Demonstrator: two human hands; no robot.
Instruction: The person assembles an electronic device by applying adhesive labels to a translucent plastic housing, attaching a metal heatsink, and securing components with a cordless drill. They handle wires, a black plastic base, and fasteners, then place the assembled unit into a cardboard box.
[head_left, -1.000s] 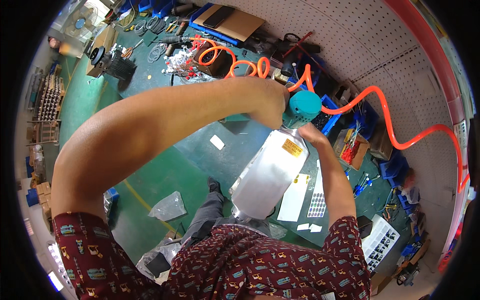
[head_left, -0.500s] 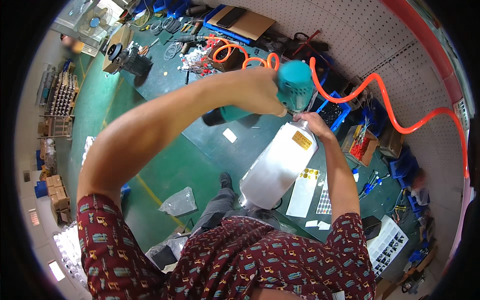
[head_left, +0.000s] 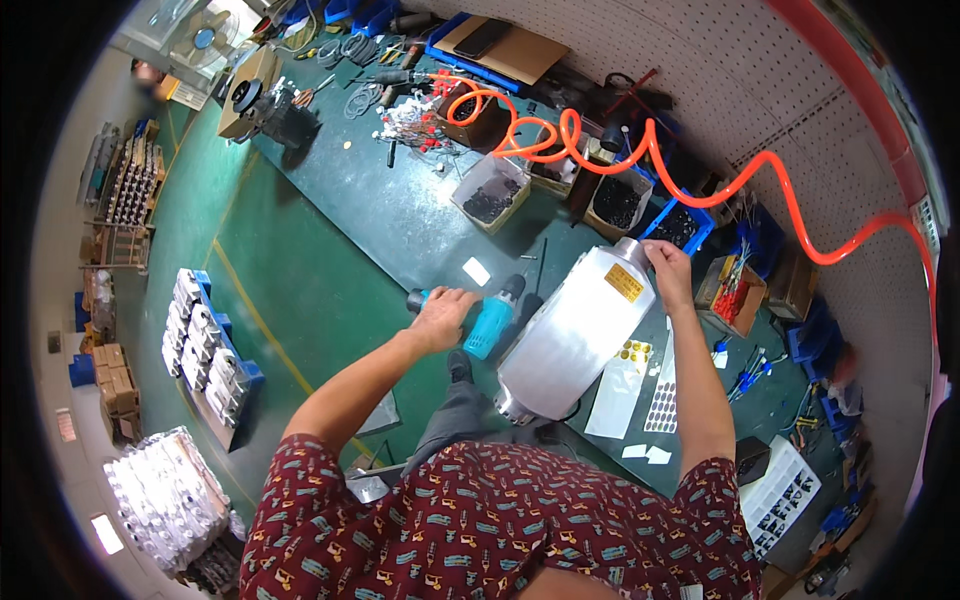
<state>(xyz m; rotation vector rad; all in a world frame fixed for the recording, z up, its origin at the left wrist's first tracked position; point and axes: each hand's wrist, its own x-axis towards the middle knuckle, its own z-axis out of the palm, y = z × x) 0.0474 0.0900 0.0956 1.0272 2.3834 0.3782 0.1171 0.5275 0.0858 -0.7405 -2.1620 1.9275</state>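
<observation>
My left hand (head_left: pixel 445 318) is wrapped over the handle of a teal cordless drill (head_left: pixel 488 328), low beside the near-left edge of the bench. The drill's dark chuck points away from me, toward the bench. A silver metal housing (head_left: pixel 578 335), long and box-like with a yellow label, lies slantwise in front of me, its near end close to my body. At its far end is a short round neck (head_left: pixel 628 250). Curled against this neck, the fingers of my right hand (head_left: pixel 670 272) grip its right side; the fingertips are partly hidden.
Small-part bins (head_left: pixel 492 195) and a blue tray (head_left: pixel 682 225) line the back of the bench (head_left: pixel 385 215). An orange coiled air hose (head_left: pixel 710 195) stretches above them. Sticker sheets (head_left: pixel 620 390) lie right of the housing. Left on the floor stands a rack of silver parts (head_left: pixel 205 340).
My left hand has brought the drill down from the housing's neck, toward me and left. My right hand stays at the neck. The bins behind are now uncovered.
</observation>
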